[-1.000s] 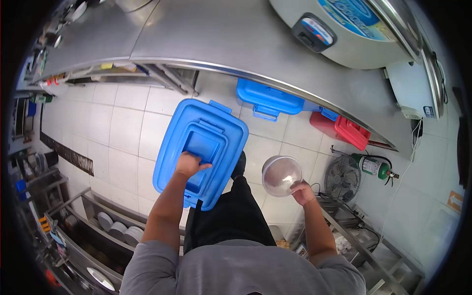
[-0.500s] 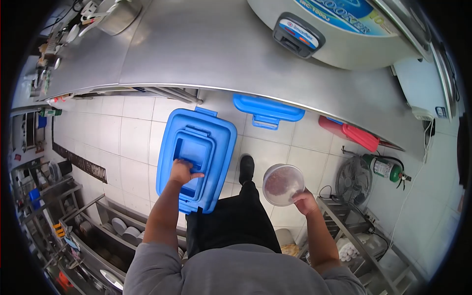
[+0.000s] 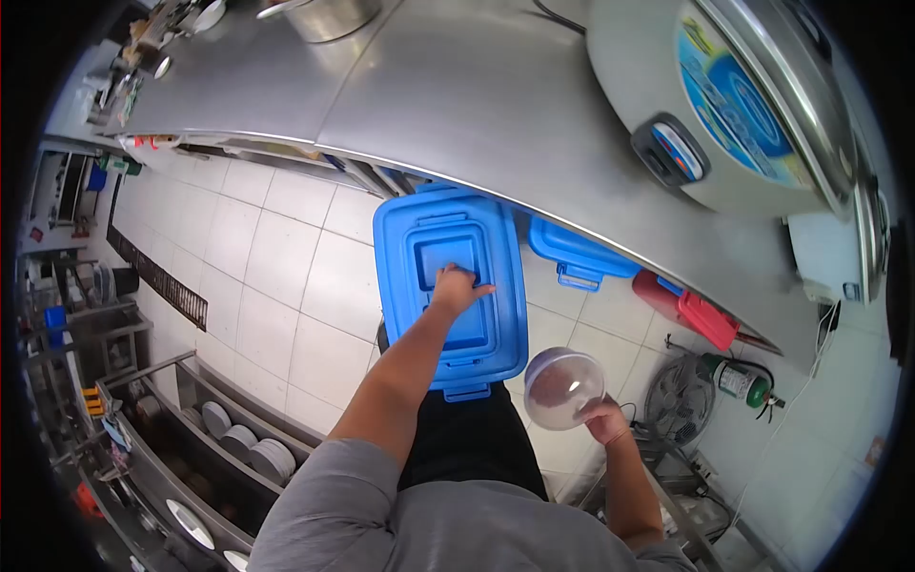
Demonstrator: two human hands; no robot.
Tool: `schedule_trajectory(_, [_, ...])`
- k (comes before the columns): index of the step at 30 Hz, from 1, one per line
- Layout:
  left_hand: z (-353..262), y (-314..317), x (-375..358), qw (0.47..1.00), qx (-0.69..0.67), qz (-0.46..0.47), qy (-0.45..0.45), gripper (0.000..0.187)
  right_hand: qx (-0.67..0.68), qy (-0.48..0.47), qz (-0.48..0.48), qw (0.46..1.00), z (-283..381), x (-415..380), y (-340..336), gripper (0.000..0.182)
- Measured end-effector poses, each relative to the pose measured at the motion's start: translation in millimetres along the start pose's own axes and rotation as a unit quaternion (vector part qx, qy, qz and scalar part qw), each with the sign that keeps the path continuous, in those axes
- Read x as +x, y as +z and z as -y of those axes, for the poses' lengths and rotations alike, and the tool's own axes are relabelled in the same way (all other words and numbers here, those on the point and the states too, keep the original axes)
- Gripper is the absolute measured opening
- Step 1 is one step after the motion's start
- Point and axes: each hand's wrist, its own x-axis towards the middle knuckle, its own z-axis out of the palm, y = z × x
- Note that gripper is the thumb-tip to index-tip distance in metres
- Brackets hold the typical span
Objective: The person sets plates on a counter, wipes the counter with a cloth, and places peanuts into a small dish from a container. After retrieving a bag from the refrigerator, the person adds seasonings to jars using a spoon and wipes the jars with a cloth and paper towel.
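A blue plastic storage bin with its lid on is on the floor in front of me, its far end at the table's edge. My left hand is closed at the recessed middle of the lid, fingers curled down and thumb sticking out to the right. In my right hand is a round clear plastic container with reddish-brown contents, gripped by its lower right side. It is held above the floor to the right of the bin. The fingers beneath it are partly hidden.
A steel table bears a large rice cooker and a pot. Beneath it are another blue bin and a red container. A fan and green cylinder stand right; a plate rack is at left.
My view has turned. The blue bin with my left hand on its lid has shifted toward the table, its far end now at the edge. My right hand still holds the clear container, now tilted differently.
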Motion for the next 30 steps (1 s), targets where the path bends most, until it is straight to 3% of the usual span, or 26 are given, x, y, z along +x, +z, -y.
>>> schedule_trajectory(1, [4,0,-9,0.999,-0.006,-0.042,-0.010,0.054,-0.010,0.004,0.008,1.000,0,3,13,0.052])
schedule_trajectory(2, [12,-25,-24,0.975,-0.146,-0.165,-0.035,0.043,-0.019,0.009,0.015,1.000,-5,4,24,0.047])
schedule_trajectory(4, [58,-46,-33,0.896,-0.216,-0.356,-0.154,0.061,-0.014,0.021,0.025,0.999,-13,11,48,0.043])
schedule_trajectory(7, [158,-3,-11,0.773,-0.369,-0.261,-0.446,0.091,-0.027,0.013,-0.038,0.999,-17,14,114,0.045])
schedule_trajectory(8, [158,7,-9,0.829,-0.342,-0.207,-0.391,0.113,-0.014,0.019,-0.030,0.999,-24,16,123,0.049])
schedule_trajectory(11, [140,0,1,0.830,-0.317,-0.169,-0.426,0.120,0.025,0.033,-0.022,0.999,-57,33,130,0.056])
schedule_trajectory(15, [128,-29,52,0.872,-0.323,-0.107,-0.351,0.116,0.030,0.058,-0.062,0.996,-76,40,178,0.054])
schedule_trajectory(17, [145,-18,79,0.889,-0.339,-0.163,-0.262,0.112,0.016,0.065,-0.054,0.996,-68,37,198,0.053])
schedule_trajectory(18, [153,-14,83,0.893,-0.344,-0.195,-0.217,0.110,0.027,0.095,-0.030,0.995,-75,36,178,0.056])
schedule_trajectory(21, [177,-26,65,0.821,-0.519,-0.176,-0.164,0.101,0.037,0.089,-0.074,0.993,-52,29,212,0.020])
schedule_trajectory(23, [183,-7,34,0.863,-0.434,-0.140,-0.215,0.094,0.023,0.090,-0.084,0.992,-47,29,199,0.015])
schedule_trajectory(25, [156,28,7,0.898,-0.372,-0.111,-0.209,0.091,0.005,0.100,-0.073,0.992,-31,34,195,0.013])
schedule_trajectory(28, [127,-37,28,0.880,-0.348,0.002,-0.325,0.091,-0.024,0.125,-0.041,0.991,-6,49,201,0.012])
schedule_trajectory(30, [138,-32,42,0.887,-0.369,0.011,-0.278,0.092,-0.072,0.104,-0.013,0.992,7,67,208,0.012])
